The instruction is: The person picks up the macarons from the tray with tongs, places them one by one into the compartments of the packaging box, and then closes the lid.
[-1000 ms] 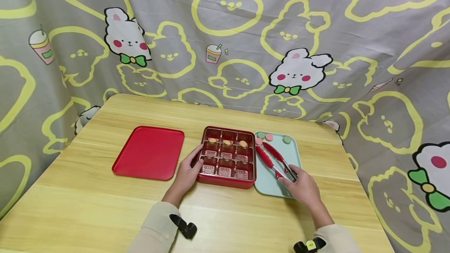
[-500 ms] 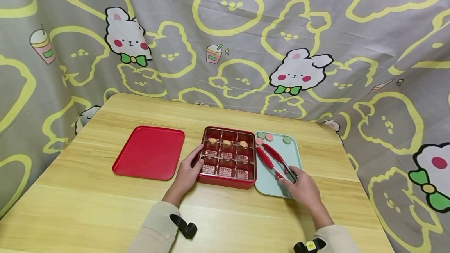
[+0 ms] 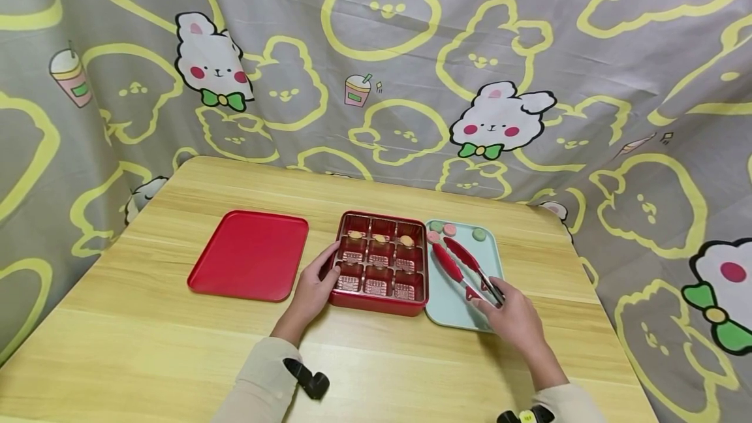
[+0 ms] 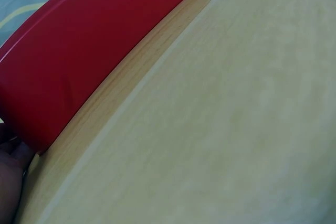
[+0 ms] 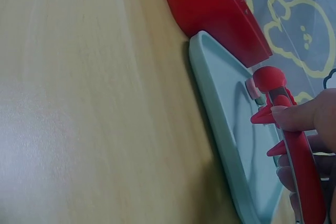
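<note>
My left hand (image 3: 313,289) holds the left side of a red box (image 3: 378,305), fingers along its wall and thumb at the rim. The box has a divided insert with several square compartments; small yellow macarons (image 3: 407,240) sit in the back row. My right hand (image 3: 517,318) grips red-tipped tongs (image 3: 449,263) over a pale green tray (image 3: 455,313). The tong arms stand apart, with nothing visible between the tips. Close to the tips lies a pink macaron (image 3: 433,237). In the right wrist view the thumb presses on the tongs' red handle (image 5: 304,177).
Beyond the tongs, the tray also bears another pink macaron (image 3: 449,229) and green macarons (image 3: 478,234). A red lid (image 3: 249,256) lies flat on the wooden table (image 3: 176,358), left of the box. A patterned curtain (image 3: 405,31) hangs behind the table.
My right hand and the tongs have shifted slightly to the right, and the tips are a little farther from the box. The left hand, box and macarons stay in place.
</note>
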Motion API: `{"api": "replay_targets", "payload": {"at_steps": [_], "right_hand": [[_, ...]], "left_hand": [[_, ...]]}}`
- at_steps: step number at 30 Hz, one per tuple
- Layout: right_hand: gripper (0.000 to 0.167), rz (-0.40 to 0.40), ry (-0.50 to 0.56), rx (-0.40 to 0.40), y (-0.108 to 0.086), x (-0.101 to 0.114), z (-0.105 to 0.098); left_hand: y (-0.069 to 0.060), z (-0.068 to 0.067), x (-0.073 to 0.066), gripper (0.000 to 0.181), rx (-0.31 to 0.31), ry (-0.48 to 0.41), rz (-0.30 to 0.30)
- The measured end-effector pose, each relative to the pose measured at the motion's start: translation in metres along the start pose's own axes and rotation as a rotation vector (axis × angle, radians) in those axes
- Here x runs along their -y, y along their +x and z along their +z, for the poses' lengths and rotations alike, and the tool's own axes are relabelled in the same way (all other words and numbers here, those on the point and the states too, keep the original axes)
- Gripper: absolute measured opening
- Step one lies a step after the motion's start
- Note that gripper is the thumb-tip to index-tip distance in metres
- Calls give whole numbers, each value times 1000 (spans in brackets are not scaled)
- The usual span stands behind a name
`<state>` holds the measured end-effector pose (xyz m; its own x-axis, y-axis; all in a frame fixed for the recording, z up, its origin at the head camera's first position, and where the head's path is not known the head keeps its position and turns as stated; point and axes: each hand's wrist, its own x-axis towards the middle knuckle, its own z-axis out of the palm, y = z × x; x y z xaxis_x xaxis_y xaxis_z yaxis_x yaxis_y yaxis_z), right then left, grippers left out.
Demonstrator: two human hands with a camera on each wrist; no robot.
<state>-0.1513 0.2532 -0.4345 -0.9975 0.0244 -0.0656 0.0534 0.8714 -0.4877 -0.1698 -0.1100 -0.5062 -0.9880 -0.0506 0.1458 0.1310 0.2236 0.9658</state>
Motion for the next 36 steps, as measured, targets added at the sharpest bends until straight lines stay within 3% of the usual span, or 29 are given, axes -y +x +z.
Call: {"api": "replay_targets", "payload": {"at_steps": [18, 36], "right_hand": [[61, -93, 7, -56, -9, 14, -12], [57, -185, -2, -39, -20, 31, -11]], "left_hand": [[-1, -1, -1, 52, -5, -3, -18], [0, 0, 0, 52, -1, 3, -15]]}}
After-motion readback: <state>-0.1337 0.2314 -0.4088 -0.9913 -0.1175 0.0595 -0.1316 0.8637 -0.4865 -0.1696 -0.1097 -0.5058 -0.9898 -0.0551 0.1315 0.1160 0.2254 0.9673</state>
